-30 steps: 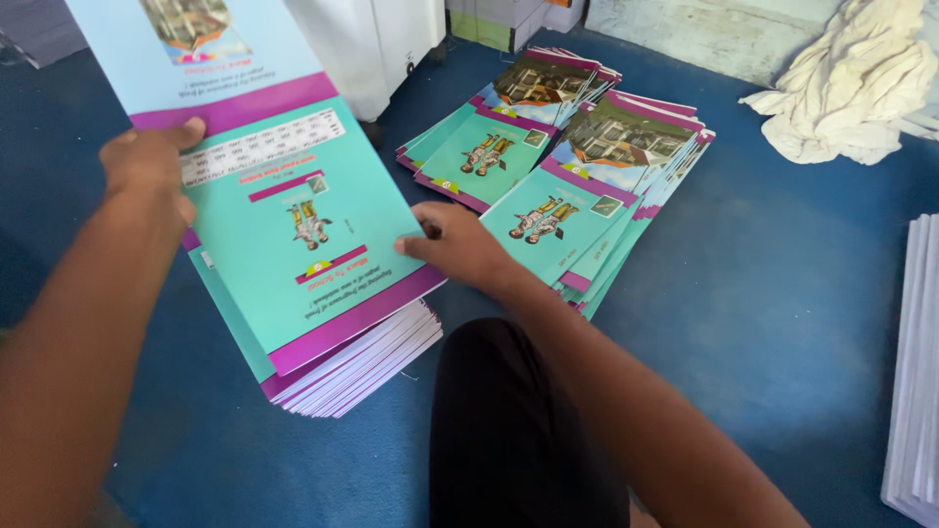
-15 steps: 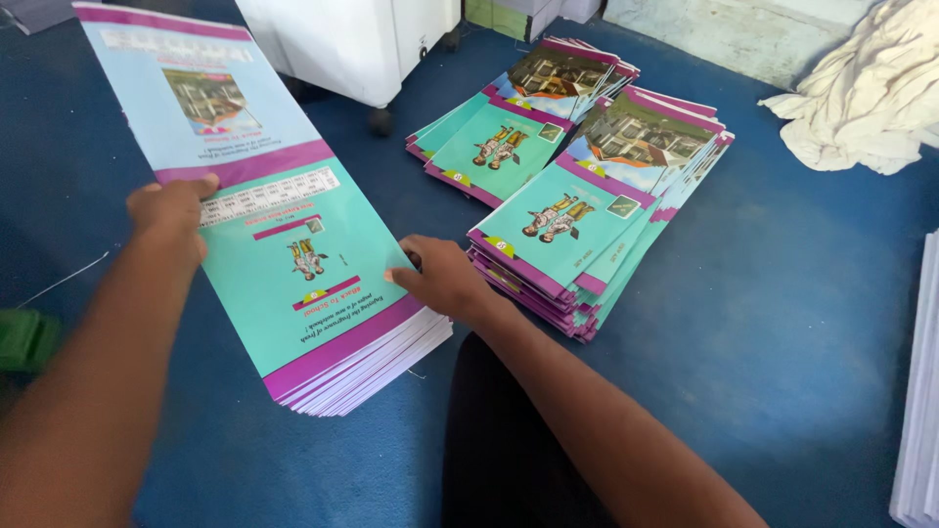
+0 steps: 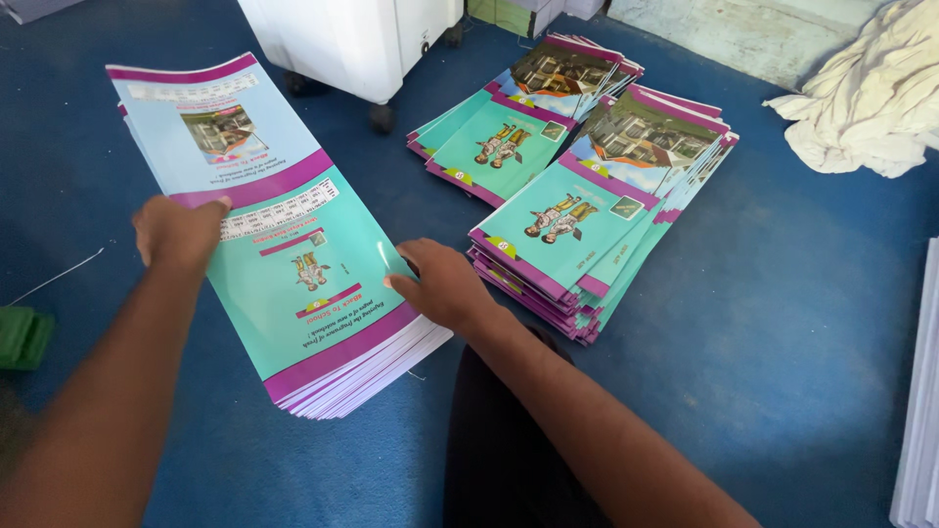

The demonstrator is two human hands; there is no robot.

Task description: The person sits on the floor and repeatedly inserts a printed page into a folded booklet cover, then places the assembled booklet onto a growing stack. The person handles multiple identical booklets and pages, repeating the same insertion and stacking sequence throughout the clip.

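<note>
Underfoot, a blue floor (image 3: pixel 782 323) fills nearly the whole view, worn paler in patches. Along the far edge stands a white cabinet on castors (image 3: pixel 352 44), with a pale wall base to its right and a crumpled heap of white cloth (image 3: pixel 871 98) in the upper right corner. At the right border a pile of white sheets (image 3: pixel 919 411) shows only as an edge, and a green object (image 3: pixel 22 337) peeks in at the left border.

Three lots of printed covers lie on the floor. One is the large stack of cover sheets (image 3: pixel 293 254) between the two hands; the other two are fanned piles beside it, a near pile (image 3: pixel 587 244) just right of the right hand and a far pile (image 3: pixel 528 117) behind that, close to the cabinet. How many sheets each holds cannot be counted.

The large stack's top sheet is teal and light blue, crossed by purple bands, with a small photograph in the upper half and a little figure drawing in the lower. White page edges splay out at its near corner.

Two hands are in view, well apart. The left hand (image 3: pixel 176 233) grips the stack's left edge, thumb on top. The right hand (image 3: pixel 445 286) presses flat on the stack's right edge, fingers spread over the sheet.
</note>
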